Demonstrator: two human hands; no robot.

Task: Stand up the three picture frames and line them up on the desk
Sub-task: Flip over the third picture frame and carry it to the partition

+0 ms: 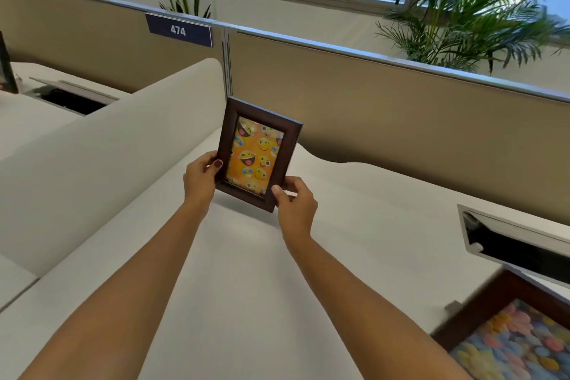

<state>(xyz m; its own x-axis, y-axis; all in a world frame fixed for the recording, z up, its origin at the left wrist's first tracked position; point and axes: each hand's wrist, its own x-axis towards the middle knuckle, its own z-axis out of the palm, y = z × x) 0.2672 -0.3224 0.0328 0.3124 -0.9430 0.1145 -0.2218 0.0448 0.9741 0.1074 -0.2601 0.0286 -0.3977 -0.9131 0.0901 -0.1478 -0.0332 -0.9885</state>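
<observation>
A small dark-brown picture frame [257, 153] with a yellow emoji picture is upright near the back left of the white desk [354, 225], slightly tilted. My left hand [200, 177] grips its left edge near the bottom. My right hand [296, 203] grips its lower right corner. Whether its base touches the desk I cannot tell. A second brown frame [512, 336] with a pastel flower picture lies flat at the desk's lower right, partly cut off by the image edge. No third frame shows clearly.
A beige partition wall [401, 108] runs behind the desk. A white curved divider [108, 157] rises on the left. An open cable hatch [512, 241] sits in the desk at the right, another hatch [74, 95] on the neighbouring desk. A dark object's edge [6, 65] shows far left.
</observation>
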